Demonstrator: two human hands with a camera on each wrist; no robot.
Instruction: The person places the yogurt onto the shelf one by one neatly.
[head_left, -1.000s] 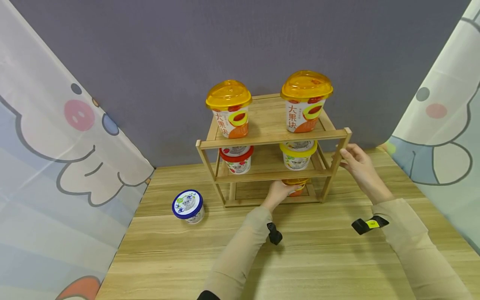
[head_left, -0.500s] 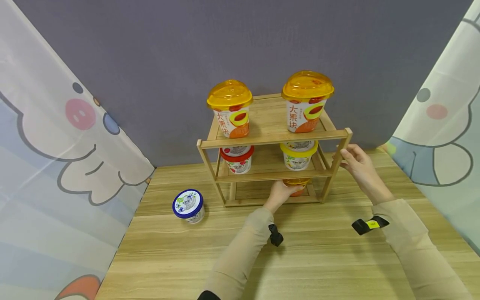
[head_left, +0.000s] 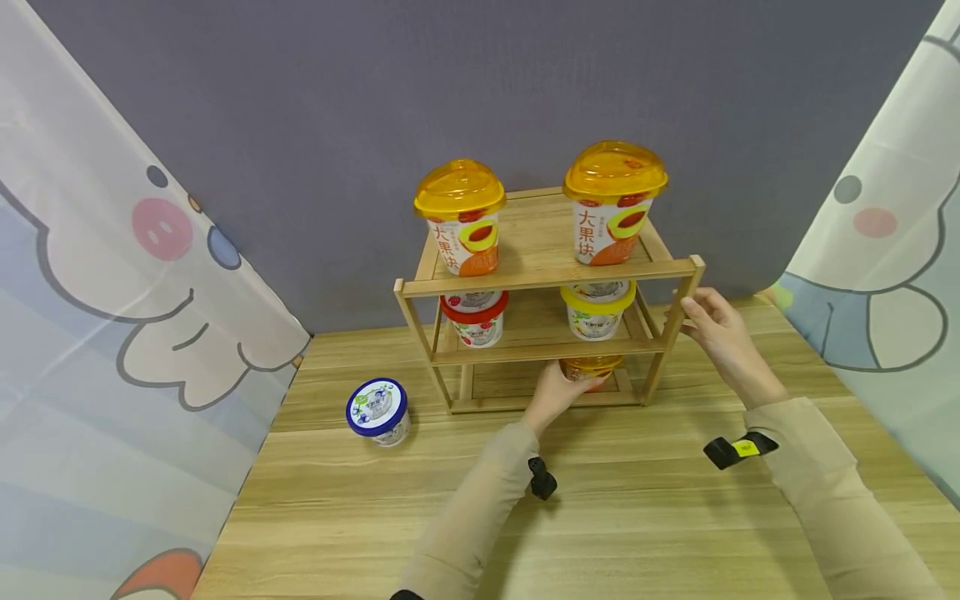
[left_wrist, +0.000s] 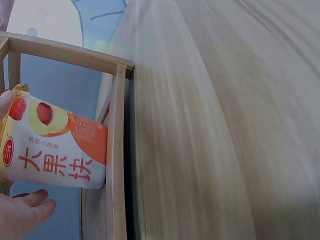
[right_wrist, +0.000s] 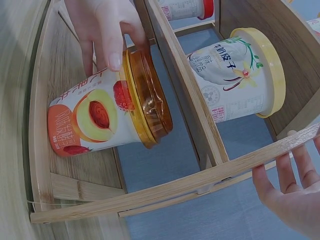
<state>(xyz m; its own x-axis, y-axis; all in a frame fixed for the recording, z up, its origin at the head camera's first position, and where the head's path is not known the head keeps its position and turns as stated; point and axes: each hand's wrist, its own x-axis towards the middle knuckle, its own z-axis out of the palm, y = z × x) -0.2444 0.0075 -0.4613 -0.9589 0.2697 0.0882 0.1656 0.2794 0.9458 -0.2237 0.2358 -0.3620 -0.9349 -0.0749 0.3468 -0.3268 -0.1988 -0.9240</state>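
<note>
A peach-printed yogurt cup (right_wrist: 95,117) with an amber dome lid stands on the bottom tier of the wooden rack (head_left: 525,282), at its right end. My left hand (head_left: 551,395) is around this cup. In the left wrist view the thumb (left_wrist: 5,104) lies by the lid, while the relaxed fingers (left_wrist: 31,210) sit apart from the cup's wall. At the rack's right front post, my right hand (head_left: 722,335) holds the wood between thumb and fingers; the right wrist view shows its fingertips (right_wrist: 265,180) against the post.
Two amber-lidded cups (head_left: 463,218) (head_left: 613,204) stand on the top tier. The middle tier bears a red-lidded tub (head_left: 476,321) and a yellow-lidded tub (head_left: 596,312). A blue-lidded tub (head_left: 378,412) stands on the table (head_left: 345,517), left of the rack. A grey wall (head_left: 337,150) rises behind.
My left hand has loosened from the peach yogurt cup, its fingers spreading, and has drawn slightly left and back. My right hand stays on the post.
</note>
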